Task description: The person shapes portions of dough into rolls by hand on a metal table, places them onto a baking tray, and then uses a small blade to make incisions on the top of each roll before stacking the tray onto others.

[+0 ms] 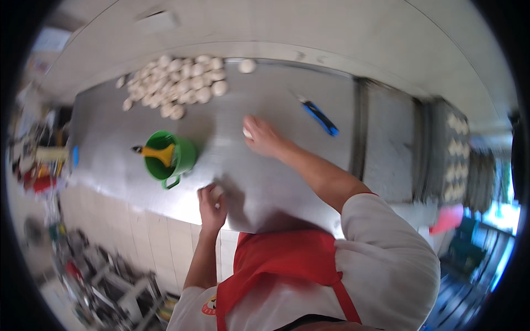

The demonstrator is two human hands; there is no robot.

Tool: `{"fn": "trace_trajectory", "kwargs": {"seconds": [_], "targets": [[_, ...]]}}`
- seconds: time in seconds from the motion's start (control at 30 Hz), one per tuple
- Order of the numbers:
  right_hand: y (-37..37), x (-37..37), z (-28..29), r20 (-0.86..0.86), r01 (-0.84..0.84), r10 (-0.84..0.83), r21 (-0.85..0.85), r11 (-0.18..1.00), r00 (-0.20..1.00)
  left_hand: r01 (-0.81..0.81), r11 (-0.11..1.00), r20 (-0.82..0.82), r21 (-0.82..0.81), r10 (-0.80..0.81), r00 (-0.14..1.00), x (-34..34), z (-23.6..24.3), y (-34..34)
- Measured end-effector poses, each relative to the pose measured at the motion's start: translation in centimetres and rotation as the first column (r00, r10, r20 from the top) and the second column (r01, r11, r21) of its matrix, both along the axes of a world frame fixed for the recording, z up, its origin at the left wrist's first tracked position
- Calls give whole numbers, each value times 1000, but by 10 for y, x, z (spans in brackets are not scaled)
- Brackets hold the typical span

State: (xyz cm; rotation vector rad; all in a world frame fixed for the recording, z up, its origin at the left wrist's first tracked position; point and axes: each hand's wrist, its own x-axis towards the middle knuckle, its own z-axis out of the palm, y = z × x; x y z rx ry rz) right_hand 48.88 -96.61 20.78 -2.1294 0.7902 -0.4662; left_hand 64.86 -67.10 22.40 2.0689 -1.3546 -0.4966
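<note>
A grey metal table point(265, 185) fills the middle, its edges bowed by the lens, with a pale wall point(309, 33) rising beyond the far side. The person's red apron point(287, 256) hides part of the near edge, and the head is cut off below. To the right, a flat grey tray point(389, 143) lies next to a darker tray point(440, 124) bearing rows of pale pieces, too blurred to count; more stacked shapes beyond are indistinct. The clutter point(113, 284) at lower left is likewise too smeared to sort out.

At the far left of the table sits a heap of pale round lumps point(182, 80) — dough by the look of them — crowded so closely that many are partly covered. Nearer stands a green jug point(187, 154), handle toward the person; a yellow tool point(160, 153) leans in it, its lower end hidden inside.

The right hand point(262, 138) is palm down over the middle of the table, a pale piece point(247, 133) showing at its left edge; whether the fingers grip it or merely cover it, I cannot tell. The left hand point(210, 211), near the front edge, has its fingers curled round a small lump point(217, 192), partly hidden. A blue-and-black knife point(319, 117) lies to the right, its blade blurred. One loose ball point(247, 65) sits apart from the heap.
</note>
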Motion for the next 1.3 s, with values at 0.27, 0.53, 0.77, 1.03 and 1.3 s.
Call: {"fn": "trace_trajectory", "kwargs": {"seconds": [0.27,0.53,0.77,1.03,1.3], "targets": [[223,-160,-24,-256,124,-236,-388,913,938,442,897,391,12,-411,824,-60,-34,-27],[156,-172,-50,-101,258,-338,-457,851,936,651,734,383,-194,-555,739,5,-54,-68],[234,-113,-44,-126,192,-314,-566,801,941,695,719,426,-25,-621,657,-56,-37,-46],[218,-191,-47,-299,148,-378,-579,801,876,737,650,530,-183,-566,631,-3,-63,-40],[183,-146,-15,-166,269,-465,-630,729,869,703,710,259,38,-687,679,-54,-38,-99]]}}
